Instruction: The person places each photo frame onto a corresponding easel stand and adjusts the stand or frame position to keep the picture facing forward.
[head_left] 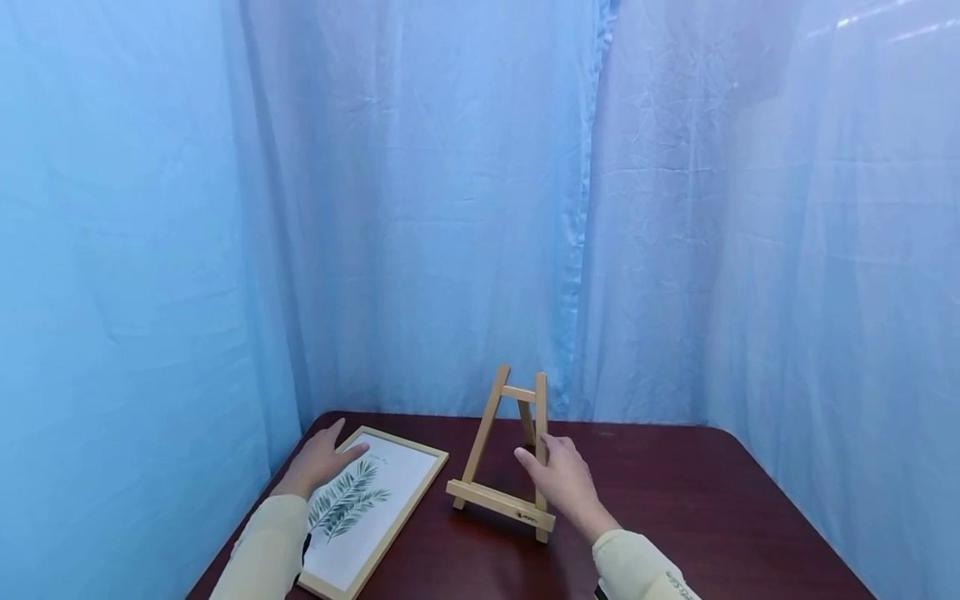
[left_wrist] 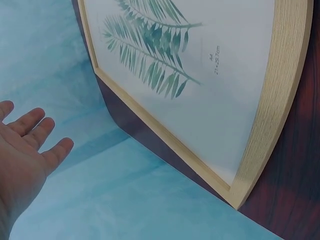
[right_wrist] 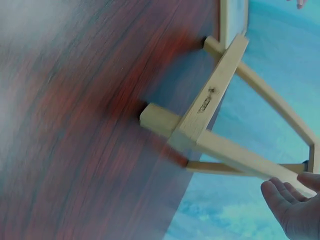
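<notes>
A small wooden easel (head_left: 495, 498) stands upright at the middle of the table, its rear leg spread behind it. My right hand (head_left: 566, 483) is at the easel's right upright, thumb and fingers extended around it without closing. In the right wrist view, the straight fingertips of that hand (right_wrist: 295, 202) overlap the upright, below the ledge with dark lettering. To the left lies a light wood picture frame (head_left: 405, 521) with a green palm-leaf print, face up. My left hand (head_left: 318, 462) hovers over its upper left edge, fingers spread and holding nothing; the left wrist view shows it beside the frame (left_wrist: 265, 100).
The dark red wood table (head_left: 675, 492) carries both things. Pale blue curtains (head_left: 450, 208) hang close along its back and sides. The picture frame lies near the table's left edge, with a strip of tabletop between it and the easel.
</notes>
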